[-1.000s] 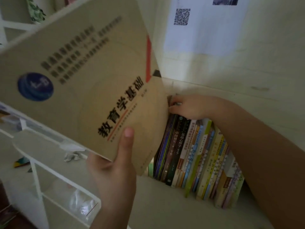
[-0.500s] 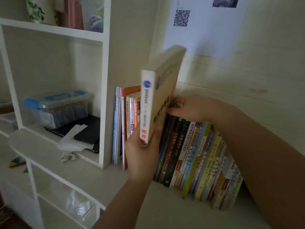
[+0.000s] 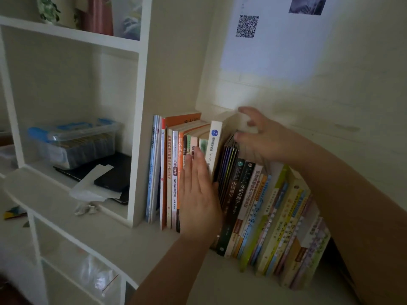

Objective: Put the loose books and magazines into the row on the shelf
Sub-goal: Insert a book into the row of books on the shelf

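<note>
Head view: flat left hand (image 3: 198, 194) presses the book (image 3: 214, 146) into the row (image 3: 264, 212); right hand (image 3: 264, 139), fingers spread, blurred, over leaning books; plastic box (image 3: 72, 144) sits left.

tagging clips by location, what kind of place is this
Probably a home room or study corner: a white shelf unit holds a row of books, a clear storage box sits in a cubby, and a QR-code sheet hangs on the wall.

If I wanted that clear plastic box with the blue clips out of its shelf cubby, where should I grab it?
Probably by the two short ends under the lid rim of the clear plastic box, reaching in from the open front. It sits flat on dark items, its long side towards you, and the blue clips there offer a likely hold.
</note>
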